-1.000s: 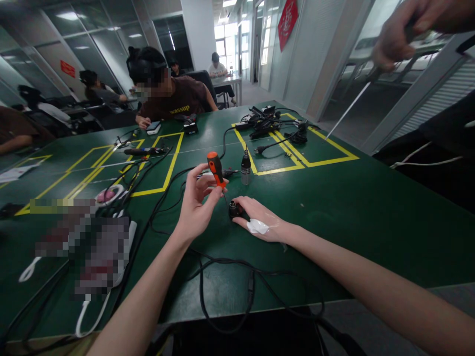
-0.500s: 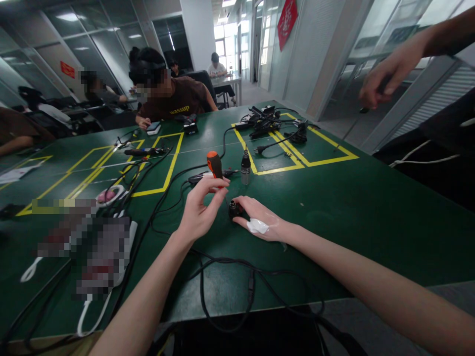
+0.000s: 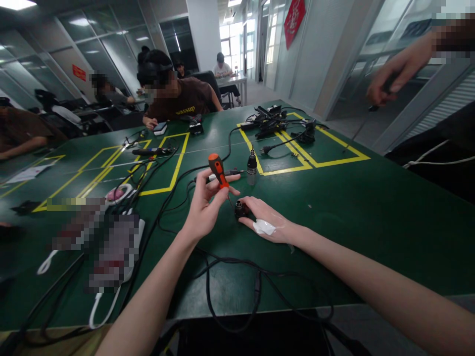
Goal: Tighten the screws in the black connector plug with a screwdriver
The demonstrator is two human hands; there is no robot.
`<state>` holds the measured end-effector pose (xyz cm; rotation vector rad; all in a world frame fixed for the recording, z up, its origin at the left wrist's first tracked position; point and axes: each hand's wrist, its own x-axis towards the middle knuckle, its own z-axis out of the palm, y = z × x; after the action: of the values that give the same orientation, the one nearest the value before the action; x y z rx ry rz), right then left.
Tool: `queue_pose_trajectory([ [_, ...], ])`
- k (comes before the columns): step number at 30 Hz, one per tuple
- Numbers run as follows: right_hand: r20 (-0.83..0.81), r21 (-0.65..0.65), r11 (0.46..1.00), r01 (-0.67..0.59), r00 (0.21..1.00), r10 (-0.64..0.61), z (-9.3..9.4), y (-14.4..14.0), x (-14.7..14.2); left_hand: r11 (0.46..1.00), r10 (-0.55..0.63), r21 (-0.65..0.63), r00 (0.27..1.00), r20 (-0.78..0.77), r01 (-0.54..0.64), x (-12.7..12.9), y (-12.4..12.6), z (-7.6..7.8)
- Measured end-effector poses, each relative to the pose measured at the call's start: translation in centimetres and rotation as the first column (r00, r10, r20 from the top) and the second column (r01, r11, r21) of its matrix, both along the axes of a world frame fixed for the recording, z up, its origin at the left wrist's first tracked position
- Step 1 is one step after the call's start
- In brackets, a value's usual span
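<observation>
My left hand [image 3: 208, 205] is closed around an orange and dark grey screwdriver [image 3: 218, 170], mainly with thumb and fingers at its lower handle. The screwdriver's thin shaft points down toward a small black part with a metal collar [image 3: 240, 210] on the green table. Whether the tip touches that part, I cannot tell. My right hand [image 3: 264, 217], with a white dressing on its back, grips the black part between thumb and fingers. Just beyond stands an upright black and clear cylindrical piece with a pointed top [image 3: 252, 168]. A pen-shaped corded tool [image 3: 213, 178] lies behind my left hand.
Black cables [image 3: 230, 262] loop across the green table [image 3: 352, 237] near me. Two blurred packs [image 3: 115, 252] lie at left. Tangled black tools and cords [image 3: 270, 123] sit in yellow-taped areas. Another person's hand [image 3: 401, 74] holds a thin rod at right; a person [image 3: 181, 96] sits opposite.
The screwdriver's handle now leans more to the left, and the fingers of my left hand have shifted and spread on it. My right hand keeps its hold. The whole view has shifted slightly.
</observation>
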<state>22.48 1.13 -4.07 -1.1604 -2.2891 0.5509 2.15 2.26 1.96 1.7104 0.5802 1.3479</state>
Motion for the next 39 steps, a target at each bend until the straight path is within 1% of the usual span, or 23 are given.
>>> queue_pose_trajectory([
  [2,-0.001,-0.006,1.0,0.008,1.0,-0.008,0.05,-0.06,-0.05,0.999,-0.011,-0.039,1.0,-0.004,0.011,-0.08,0.02,0.22],
  [4,-0.008,-0.009,1.0,0.013,1.0,-0.013,0.07,-0.1,-0.1,0.998,0.004,-0.062,1.0,0.009,-0.004,-0.09,0.0,0.4],
  [10,-0.028,-0.012,1.0,0.012,1.0,-0.013,-0.1,-0.14,-0.3,0.988,0.137,-0.065,0.99,-0.025,-0.138,0.02,0.02,0.42],
  [13,-0.035,-0.005,1.0,0.014,0.999,-0.014,-0.22,-0.1,-0.34,0.984,0.172,-0.043,0.984,-0.042,-0.174,-0.09,0.14,0.42],
  [17,-0.043,0.006,1.0,0.004,0.999,-0.004,-0.34,-0.01,-0.29,0.985,0.159,-0.069,0.987,-0.026,-0.161,-0.28,0.34,0.36],
  [20,-0.053,0.003,1.0,0.003,0.999,-0.003,-0.46,0.04,-0.22,0.984,0.169,-0.066,0.986,0.002,-0.169,-0.32,0.45,0.29],
  [22,-0.052,-0.005,1.0,0.003,0.999,-0.003,-0.53,0.06,-0.19,0.984,0.165,-0.069,0.986,-0.005,-0.165,-0.31,0.44,0.36],
  [30,-0.035,0.005,1.0,-0.005,0.999,0.005,-0.15,0.06,-0.2,0.987,0.086,-0.134,0.996,-0.022,-0.088,-0.41,0.12,0.9],
  [32,-0.036,-0.001,1.0,-0.006,0.999,0.006,0.01,0.0,-0.21,0.987,0.088,-0.135,0.996,-0.021,-0.09,-0.38,0.06,0.84],
  [36,-0.032,-0.015,1.0,0.003,0.999,-0.003,0.05,-0.05,-0.19,0.983,0.134,-0.127,0.991,-0.009,-0.134,-0.22,-0.04,0.83],
  [39,-0.05,-0.015,1.0,-0.007,0.999,0.006,-0.08,-0.01,-0.14,0.983,0.099,-0.16,0.995,0.022,-0.094,-0.13,-0.09,1.08],
])
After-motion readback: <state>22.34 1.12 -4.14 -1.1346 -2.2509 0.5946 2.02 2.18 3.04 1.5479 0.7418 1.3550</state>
